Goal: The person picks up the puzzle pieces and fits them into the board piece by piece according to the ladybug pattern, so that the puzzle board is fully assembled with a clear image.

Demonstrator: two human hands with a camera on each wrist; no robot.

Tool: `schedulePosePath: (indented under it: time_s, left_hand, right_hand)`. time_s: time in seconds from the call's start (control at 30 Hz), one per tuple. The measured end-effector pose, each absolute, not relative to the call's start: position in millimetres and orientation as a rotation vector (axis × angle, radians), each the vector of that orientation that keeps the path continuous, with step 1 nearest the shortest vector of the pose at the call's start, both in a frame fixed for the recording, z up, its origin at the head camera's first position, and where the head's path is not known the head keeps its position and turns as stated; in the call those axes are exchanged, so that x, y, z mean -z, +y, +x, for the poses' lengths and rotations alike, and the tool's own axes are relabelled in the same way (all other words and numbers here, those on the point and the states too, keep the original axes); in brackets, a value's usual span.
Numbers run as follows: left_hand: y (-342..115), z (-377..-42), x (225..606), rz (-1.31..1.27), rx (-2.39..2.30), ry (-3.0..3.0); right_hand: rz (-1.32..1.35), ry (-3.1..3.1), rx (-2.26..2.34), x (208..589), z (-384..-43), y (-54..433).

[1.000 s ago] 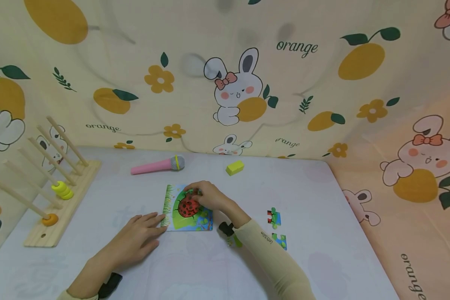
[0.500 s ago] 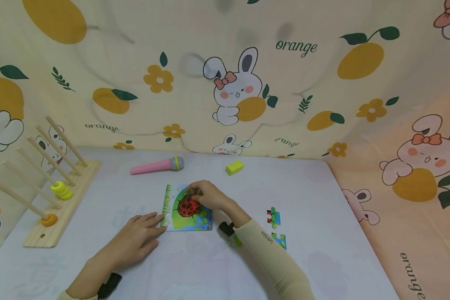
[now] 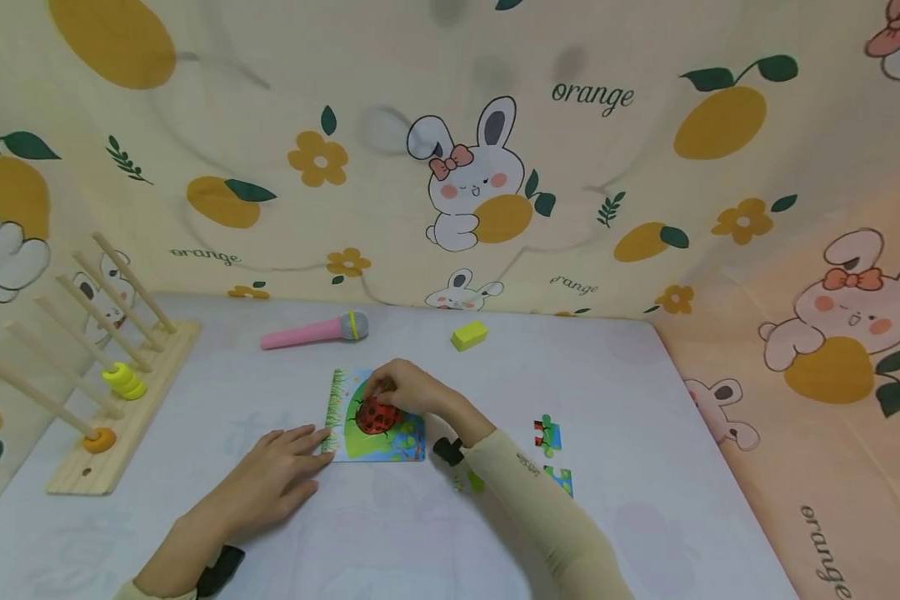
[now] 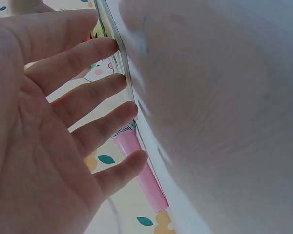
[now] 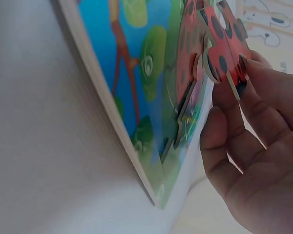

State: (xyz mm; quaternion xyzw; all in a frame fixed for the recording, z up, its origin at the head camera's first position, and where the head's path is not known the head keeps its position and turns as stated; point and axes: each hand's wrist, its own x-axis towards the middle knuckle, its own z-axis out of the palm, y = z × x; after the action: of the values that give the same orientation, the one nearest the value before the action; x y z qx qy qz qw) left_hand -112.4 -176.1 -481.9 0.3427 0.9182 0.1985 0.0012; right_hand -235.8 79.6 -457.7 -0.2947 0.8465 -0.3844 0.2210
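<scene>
The ladybird puzzle board (image 3: pixel 375 417) lies flat on the table (image 3: pixel 630 400), near the middle and a little toward the front edge; the right hand (image 3: pixel 405 389) is over its far part and pinches a red ladybird piece (image 5: pixel 223 46) between thumb and fingertips; in the right wrist view this piece is tilted and partly lifted from the board. The left hand (image 3: pixel 270 479) rests flat on the table with straight, relaxed fingers and grasps nothing; its fingertips (image 4: pixel 118 45) touch the left edge of the board. Two loose puzzle pieces (image 3: pixel 549 435) lie to the right of the board, well apart from it. A pink toy microphone (image 3: pixel 317 331) and a yellow block (image 3: pixel 469 335) lie near the far edge; a wooden peg rack (image 3: pixel 97 383) with yellow rings stands at the left edge.
</scene>
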Motion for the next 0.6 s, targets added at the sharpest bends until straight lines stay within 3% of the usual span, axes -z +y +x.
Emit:
schedulePosePath:
  time_s: [0.6]
  left_hand:
    - [-176.5, -112.8, 481.1, 1.079, -0.627, 2.874]
  right_hand:
    - [-0.852, 2.284, 1.05, 458.3, -243.2, 80.2]
